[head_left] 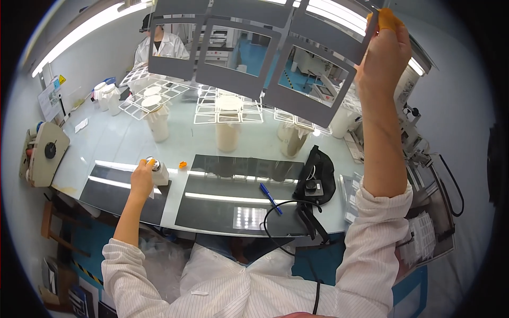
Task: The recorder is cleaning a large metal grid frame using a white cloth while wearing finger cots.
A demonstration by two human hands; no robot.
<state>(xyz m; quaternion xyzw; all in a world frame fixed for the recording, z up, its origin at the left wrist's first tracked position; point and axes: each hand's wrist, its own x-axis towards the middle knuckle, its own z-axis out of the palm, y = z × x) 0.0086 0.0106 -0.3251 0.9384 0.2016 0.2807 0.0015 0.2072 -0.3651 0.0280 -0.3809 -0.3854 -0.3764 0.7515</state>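
Raised high at the upper right, my right hand [386, 63] is closed on the edge of a thin grey sheet [172, 67] of joined frames with rectangular openings. Its fingertips wear orange finger covers, as do those of my left hand [141, 177]. Low over the table, the left fingers close at the metal top of a white square dispenser bottle [161, 176]. A bit of white material shows under that hand; whether it is held, I cannot tell. Beside the bottle lies a small orange finger cover [183, 165].
Dark mats [212, 212] lie on the table, one bearing a blue marker [271, 198] and a black pouch [317, 177] with a cable. White grid racks [207, 114] rest on jars behind. A beige machine [45, 153] stands left; a person [168, 45] sits beyond.
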